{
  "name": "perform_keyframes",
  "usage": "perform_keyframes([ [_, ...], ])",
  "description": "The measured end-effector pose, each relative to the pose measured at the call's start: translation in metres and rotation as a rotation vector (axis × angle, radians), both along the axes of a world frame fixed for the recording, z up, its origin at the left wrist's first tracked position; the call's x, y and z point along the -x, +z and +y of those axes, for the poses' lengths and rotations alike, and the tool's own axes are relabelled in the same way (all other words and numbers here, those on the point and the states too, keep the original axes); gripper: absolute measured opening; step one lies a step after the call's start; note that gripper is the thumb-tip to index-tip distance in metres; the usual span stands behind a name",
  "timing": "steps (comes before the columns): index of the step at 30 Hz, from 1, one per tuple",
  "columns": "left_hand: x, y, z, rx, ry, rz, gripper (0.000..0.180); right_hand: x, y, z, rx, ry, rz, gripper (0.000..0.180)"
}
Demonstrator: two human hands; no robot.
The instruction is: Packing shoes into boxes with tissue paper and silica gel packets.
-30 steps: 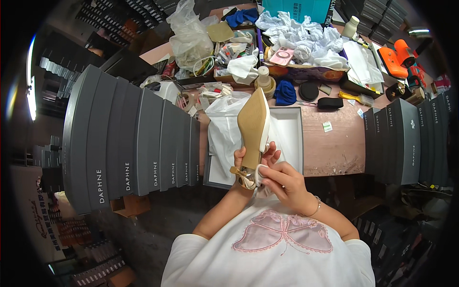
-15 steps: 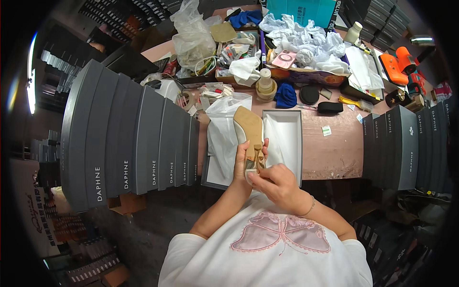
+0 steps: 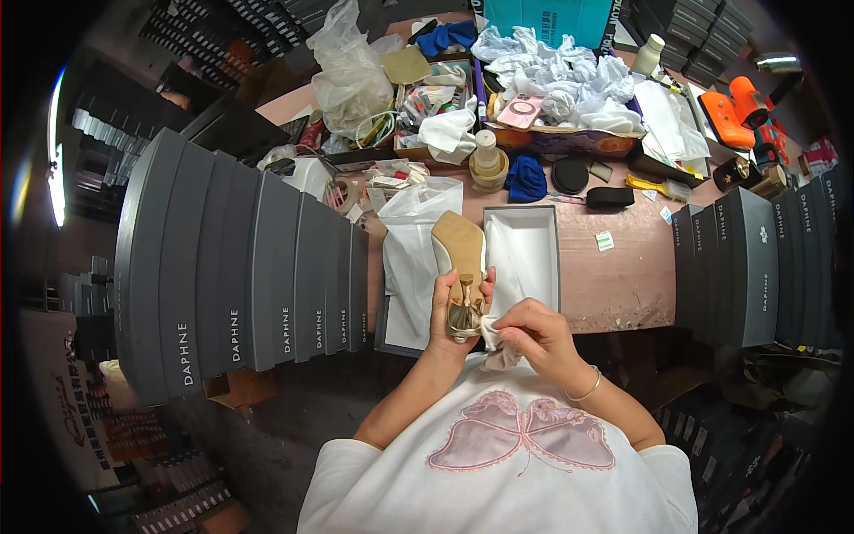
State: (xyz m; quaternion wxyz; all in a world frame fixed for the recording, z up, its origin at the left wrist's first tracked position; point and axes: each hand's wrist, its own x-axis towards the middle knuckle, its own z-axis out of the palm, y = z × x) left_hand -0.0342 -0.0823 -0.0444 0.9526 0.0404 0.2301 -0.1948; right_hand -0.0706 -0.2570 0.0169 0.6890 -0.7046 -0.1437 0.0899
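Cluttered pink worktable (image 3: 623, 276), left hand (image 3: 449, 311) gripping tan shoe (image 3: 461, 267) sole-up, right hand (image 3: 534, 334) pinching white cloth (image 3: 495, 343) against its heel

A long row of dark grey shoe boxes (image 3: 240, 267) stands on edge at the left, each with pale lettering low on its end, and a shorter row of the same grey boxes (image 3: 756, 267) stands at the right edge of the table. Between them lies an open grey box (image 3: 525, 254) lined in white. A teal carton (image 3: 556, 18) stands at the far edge, and a small white-and-green label (image 3: 605, 240) lies on the tabletop.
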Motion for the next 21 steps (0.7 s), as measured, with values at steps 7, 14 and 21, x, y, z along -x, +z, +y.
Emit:
perform_keyframes([
  [7, 0.016, 0.012, -0.009, -0.32, -0.087, -0.016, 0.041, -0.005, -0.006, 0.017, 0.056, 0.019, 0.172, 0.022],
  [14, 0.014, -0.004, -0.006, -0.318, -0.039, 0.048, 0.038, 0.0, -0.007, 0.027, 0.109, -0.038, -0.05, 0.023],
  [21, 0.018, 0.012, -0.011, -0.384, -0.016, -0.006, 0.037, -0.016, -0.038, 0.012, 0.149, -0.111, 0.108, 0.016],
])
